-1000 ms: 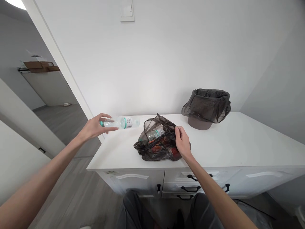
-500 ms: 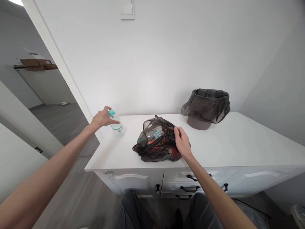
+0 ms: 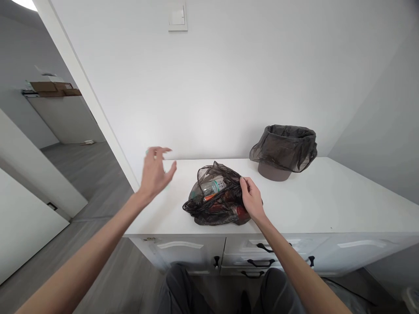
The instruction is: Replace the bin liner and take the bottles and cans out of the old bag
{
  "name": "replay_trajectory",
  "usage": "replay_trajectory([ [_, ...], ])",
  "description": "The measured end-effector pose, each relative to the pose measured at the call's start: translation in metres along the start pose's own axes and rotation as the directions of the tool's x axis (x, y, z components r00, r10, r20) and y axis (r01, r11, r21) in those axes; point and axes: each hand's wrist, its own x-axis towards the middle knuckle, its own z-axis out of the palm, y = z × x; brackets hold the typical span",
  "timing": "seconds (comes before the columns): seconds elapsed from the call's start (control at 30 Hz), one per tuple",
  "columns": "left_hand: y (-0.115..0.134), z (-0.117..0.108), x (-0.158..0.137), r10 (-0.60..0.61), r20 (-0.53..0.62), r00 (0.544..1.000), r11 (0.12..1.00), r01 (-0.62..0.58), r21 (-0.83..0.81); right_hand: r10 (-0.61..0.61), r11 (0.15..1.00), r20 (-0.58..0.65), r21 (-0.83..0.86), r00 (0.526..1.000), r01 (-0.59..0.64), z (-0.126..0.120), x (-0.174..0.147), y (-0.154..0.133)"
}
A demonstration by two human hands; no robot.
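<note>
My left hand (image 3: 155,172) is open above the left end of the white cabinet top, its thumb and fingers spread apart. Almost hidden behind it is a clear plastic bottle with a teal cap (image 3: 147,151); only slivers show. Between my hands lies a thin black garbage bag (image 3: 209,219), crumpled, its mouth partly open. Inside the bag I see another clear bottle (image 3: 209,187) with a teal-and-white label, plus orange and red items whose kind I cannot make out. My right hand (image 3: 251,196) pinches the bag's rim on its right side.
A brown trash can (image 3: 274,172) with a black liner folded over its rim stands at the back right, against the wall. The white cabinet (image 3: 327,196) has drawers with black handles below. To the left are a doorway and cardboard boxes (image 3: 49,88) in the room beyond.
My left hand has let go of the bottle, opened its fingers and shifted right, now covering the bottle from view. My right hand keeps its pinch on the bag.
</note>
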Motion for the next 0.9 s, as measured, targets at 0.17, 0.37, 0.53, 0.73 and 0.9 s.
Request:
replay_trajectory([
  [0.17, 0.052, 0.037, -0.034, 0.402, 0.204, 0.893, 0.906, -0.354, -0.233, -0.01, 1.0, -0.004, -0.01, 1.0, 0.01, 0.0, 0.0, 0.004],
  [0.37, 0.04, 0.068, -0.041, 0.543, 0.335, 0.77, 0.84, -0.499, -0.212, -0.04, 0.999, -0.009, -0.029, 0.999, 0.039, 0.0, 0.001, 0.009],
  [0.53, 0.02, 0.066, -0.044, 0.384, 0.447, 0.808, 0.906, -0.424, -0.013, -0.029, 0.999, -0.006, -0.028, 1.0, 0.029, 0.0, 0.001, 0.005],
  [0.73, 0.038, 0.057, -0.05, 0.48, 0.248, 0.842, 0.869, -0.495, -0.002, -0.02, 0.999, 0.002, -0.034, 1.0, 0.02, -0.001, 0.0, 0.001],
  [0.9, 0.024, 0.065, -0.052, 0.513, 0.275, 0.813, 0.843, -0.538, 0.019, -0.015, 0.999, 0.018, -0.04, 1.0, 0.016, -0.003, -0.001, 0.003],
])
